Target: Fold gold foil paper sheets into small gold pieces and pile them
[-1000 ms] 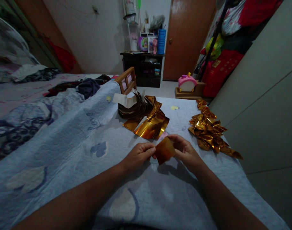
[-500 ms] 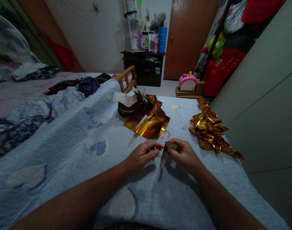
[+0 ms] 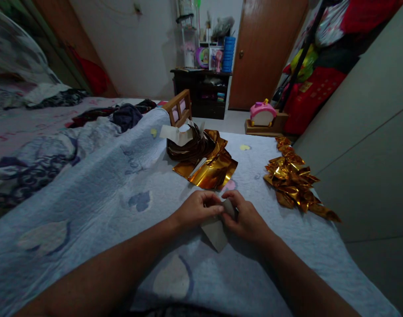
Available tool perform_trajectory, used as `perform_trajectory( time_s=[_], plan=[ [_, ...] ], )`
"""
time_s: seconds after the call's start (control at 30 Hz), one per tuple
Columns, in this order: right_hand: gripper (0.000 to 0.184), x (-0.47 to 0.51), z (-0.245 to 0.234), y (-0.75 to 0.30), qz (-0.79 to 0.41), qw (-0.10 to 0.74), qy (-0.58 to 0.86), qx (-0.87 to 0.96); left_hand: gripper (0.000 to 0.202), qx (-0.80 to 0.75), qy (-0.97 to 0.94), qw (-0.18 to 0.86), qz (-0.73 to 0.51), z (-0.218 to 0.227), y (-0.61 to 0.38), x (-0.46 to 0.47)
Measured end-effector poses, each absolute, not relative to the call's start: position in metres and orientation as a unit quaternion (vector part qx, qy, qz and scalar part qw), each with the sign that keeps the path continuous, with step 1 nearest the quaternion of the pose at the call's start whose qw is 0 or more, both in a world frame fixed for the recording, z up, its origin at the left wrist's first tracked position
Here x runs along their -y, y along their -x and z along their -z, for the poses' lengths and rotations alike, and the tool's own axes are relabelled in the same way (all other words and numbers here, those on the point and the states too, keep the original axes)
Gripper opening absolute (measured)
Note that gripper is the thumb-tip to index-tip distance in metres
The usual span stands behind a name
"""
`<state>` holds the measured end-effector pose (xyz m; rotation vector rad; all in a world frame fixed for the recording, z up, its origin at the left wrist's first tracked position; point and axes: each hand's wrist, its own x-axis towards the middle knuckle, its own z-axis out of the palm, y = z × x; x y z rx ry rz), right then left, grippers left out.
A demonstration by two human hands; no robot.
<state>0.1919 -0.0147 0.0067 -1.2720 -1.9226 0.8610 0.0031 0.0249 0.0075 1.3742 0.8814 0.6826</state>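
My left hand (image 3: pixel 197 209) and my right hand (image 3: pixel 244 219) meet over the blue bedspread (image 3: pixel 98 193), both pinched on one small sheet of paper (image 3: pixel 216 232). The sheet shows its pale grey back and hangs down from my fingertips to the bedspread. Just beyond my hands lies a stack of flat gold foil sheets (image 3: pixel 212 169). To the right sits a pile of folded gold foil pieces (image 3: pixel 293 180).
A dark curled bundle of sheets (image 3: pixel 188 147) with a white slip on top lies behind the gold stack. A small wooden chair back (image 3: pixel 179 108) stands at the bed's far edge. Rumpled clothes (image 3: pixel 122 115) lie at the left. A grey wardrobe wall (image 3: pixel 363 132) runs along the right.
The sheet showed its gold-brown face, then got turned edge-on, and now shows its pale back. My hands have come closer together, with the sheet hanging lower towards the bedspread.
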Motion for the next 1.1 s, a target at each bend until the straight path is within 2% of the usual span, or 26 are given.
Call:
perform_trajectory(
  time_s=[0.17,0.37,0.47,0.63,0.73,0.83,0.9,1.1],
  plan=[
    [0.048,0.014,-0.006,-0.196,-0.377,0.347,0.493,0.703,0.037,-0.375,-0.563,0.672,-0.3,-0.004,-0.002,-0.023],
    [0.047,0.009,-0.005,-0.204,-0.545,0.444,0.468,0.536,0.038,-0.403,-0.488,0.674,-0.381,-0.012,-0.001,-0.021],
    [0.045,0.006,-0.004,-0.205,-0.587,0.475,0.458,0.469,0.044,-0.398,-0.457,0.674,-0.423,-0.014,-0.003,-0.02],
    [0.049,0.004,-0.002,-0.203,-0.566,0.52,0.454,0.451,0.052,-0.365,-0.468,0.67,-0.445,-0.012,-0.006,-0.015],
    [0.04,0.005,-0.003,-0.201,-0.543,0.539,0.446,0.465,0.037,-0.359,-0.503,0.645,-0.45,-0.01,-0.005,-0.014],
    [0.021,0.007,-0.005,-0.202,-0.504,0.533,0.448,0.511,0.013,-0.376,-0.562,0.608,-0.416,-0.009,-0.001,-0.016],
    [0.014,0.008,-0.007,-0.203,-0.48,0.519,0.452,0.544,0.015,-0.385,-0.587,0.596,-0.391,-0.01,0.001,-0.017],
    [0.01,0.012,-0.011,-0.207,-0.493,0.487,0.446,0.566,0.013,-0.406,-0.532,0.643,-0.371,-0.012,0.001,-0.02]
  ],
)
